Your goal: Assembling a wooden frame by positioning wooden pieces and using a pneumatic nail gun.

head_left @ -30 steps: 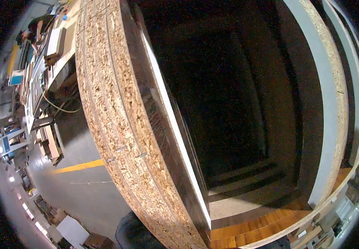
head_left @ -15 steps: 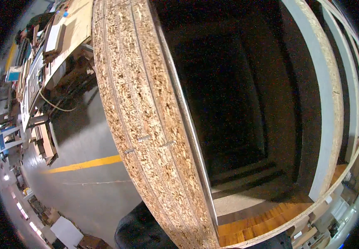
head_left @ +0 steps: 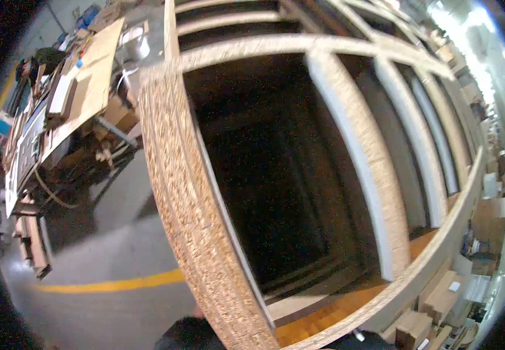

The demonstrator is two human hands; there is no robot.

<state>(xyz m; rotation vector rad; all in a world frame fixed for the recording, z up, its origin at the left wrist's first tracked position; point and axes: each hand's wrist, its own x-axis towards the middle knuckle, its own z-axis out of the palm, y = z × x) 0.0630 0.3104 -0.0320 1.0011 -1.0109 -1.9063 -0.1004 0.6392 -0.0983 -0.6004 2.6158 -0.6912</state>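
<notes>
Filling most of the head view from eleven o'clock round to five, a large tan chipboard carcass with deep dark bays (head_left: 246,49) stood nearest the person. Between six and seven o'clock, a small blurred patch just beside its thick raw-edged tan chipboard post (head_left: 188,221) may have been the left hand (head_left: 198,312); whether its fingers gripped or hung loose, I could not tell. The right hand was out of sight, its grip likewise unknown.

The rough edge seemed likely to scrape or splinter a bare palm sliding along it. If the carcass were pushed from one corner only, its bulk might swing or tip, and the view past the post was poor enough to hide a knock against the long pale plywood-topped workbench (head_left: 103,61) at ten o'clock.

Counted there: one thick post; one pale chipboard cross rail (head_left: 310,44) towards twelve; at least three grey-faced upright chipboard dividers (head_left: 383,181) between one and four; one curved-looking pale lower rail (head_left: 421,265) towards four; one workbench; one yellow painted floor line (head_left: 112,286) at eight
</notes>
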